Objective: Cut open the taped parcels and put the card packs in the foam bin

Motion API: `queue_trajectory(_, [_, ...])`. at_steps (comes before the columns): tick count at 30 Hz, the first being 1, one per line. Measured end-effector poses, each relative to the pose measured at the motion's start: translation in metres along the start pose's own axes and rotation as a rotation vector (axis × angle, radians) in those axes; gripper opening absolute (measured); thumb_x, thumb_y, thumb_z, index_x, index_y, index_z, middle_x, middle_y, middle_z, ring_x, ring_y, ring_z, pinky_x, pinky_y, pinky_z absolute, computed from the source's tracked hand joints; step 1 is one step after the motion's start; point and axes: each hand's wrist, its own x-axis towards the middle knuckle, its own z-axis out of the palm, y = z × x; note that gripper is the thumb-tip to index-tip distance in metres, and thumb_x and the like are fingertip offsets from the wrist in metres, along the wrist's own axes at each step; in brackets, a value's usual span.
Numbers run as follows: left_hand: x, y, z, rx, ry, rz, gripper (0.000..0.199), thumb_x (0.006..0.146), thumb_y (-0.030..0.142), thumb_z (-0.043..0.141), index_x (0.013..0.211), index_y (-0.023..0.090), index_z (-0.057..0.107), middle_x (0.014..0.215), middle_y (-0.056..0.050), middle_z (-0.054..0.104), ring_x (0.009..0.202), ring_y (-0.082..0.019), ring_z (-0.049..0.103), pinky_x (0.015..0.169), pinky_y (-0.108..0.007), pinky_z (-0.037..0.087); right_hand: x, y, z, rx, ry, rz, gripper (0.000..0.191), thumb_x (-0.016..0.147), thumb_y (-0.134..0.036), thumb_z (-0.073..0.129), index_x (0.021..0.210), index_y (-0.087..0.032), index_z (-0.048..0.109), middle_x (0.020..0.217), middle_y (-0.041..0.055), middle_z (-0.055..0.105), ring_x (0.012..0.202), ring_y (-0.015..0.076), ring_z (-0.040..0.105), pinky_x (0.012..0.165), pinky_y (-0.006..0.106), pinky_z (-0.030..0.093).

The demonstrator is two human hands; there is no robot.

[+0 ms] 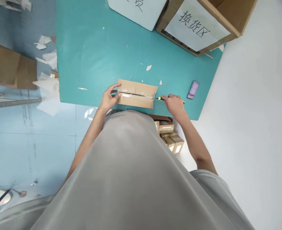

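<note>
A small, flat cardboard box [136,99] lies near the front edge of the teal table. A dark lengthwise slit with shiny clear tape around it runs along its top. My left hand [109,98] grips the box's left end, fingers at the upper part of that edge and the thumb lower down. In my right hand [175,104] is a black and yellow utility knife [159,98]. Its tip reaches the right end of the slit, at the box's edge. The fingers wrapped around the handle hide most of it.
On the teal table [88,57] are paper scraps and a pixelated purple phone-like object [193,89]. A labelled open carton [198,27] and a white bin [141,12] stand at the back. Small boxes [172,140] sit below the front edge. Torn paper [48,92] lies at the left.
</note>
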Motion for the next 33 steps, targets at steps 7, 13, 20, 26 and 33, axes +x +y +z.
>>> queue_trajectory(7, [0.003,-0.016,-0.025,0.043,0.125,-0.029,0.065,0.088,0.06,0.074,0.142,0.026,0.065,0.154,-0.014,0.064,0.126,-0.031,0.07,0.103,-0.048,0.063,-0.007,0.036,0.033,0.708,0.131,-0.108,0.038,0.106,-0.038,0.059,0.137,-0.029,0.077,0.112,0.0084,0.077,0.097,0.0264,0.069,0.087,0.036,0.05])
queue_trajectory(13, [0.013,-0.054,-0.066,0.064,0.234,-0.045,0.064,0.085,0.058,0.074,0.139,0.023,0.067,0.147,-0.018,0.067,0.136,-0.032,0.065,0.115,-0.056,0.055,0.028,-0.005,0.09,1.395,0.252,0.121,0.056,0.086,-0.072,0.071,0.106,-0.02,0.079,0.089,0.003,0.076,0.084,0.0218,0.069,0.081,0.036,0.056])
queue_trajectory(20, [0.023,-0.069,-0.058,0.131,0.162,-0.057,0.063,0.086,0.045,0.064,0.145,0.021,0.061,0.133,-0.017,0.072,0.114,-0.026,0.074,0.105,-0.052,0.061,0.059,-0.091,0.097,1.692,0.182,0.259,0.056,0.074,-0.076,0.079,0.082,-0.021,0.07,0.068,-0.003,0.063,0.064,0.0145,0.061,0.062,0.026,0.051])
queue_trajectory(26, [0.044,-0.059,0.011,0.131,-0.136,-0.047,0.097,0.073,0.029,0.069,0.165,0.018,0.04,0.119,-0.013,0.077,0.11,-0.027,0.075,0.106,-0.055,0.059,0.029,-0.052,0.063,1.478,0.41,0.385,0.045,0.077,-0.063,0.081,0.086,-0.02,0.072,0.067,-0.0039,0.06,0.061,0.0143,0.055,0.06,0.027,0.048])
queue_trajectory(33, [0.052,0.027,0.021,-0.005,-0.192,0.174,0.054,0.09,0.027,0.056,0.142,0.025,0.069,0.147,-0.008,0.069,0.14,-0.029,0.062,0.119,-0.05,0.052,0.019,-0.036,0.047,0.995,0.422,0.432,0.043,0.085,-0.063,0.075,0.079,-0.021,0.069,0.064,-0.0035,0.056,0.065,0.0156,0.05,0.063,0.027,0.043])
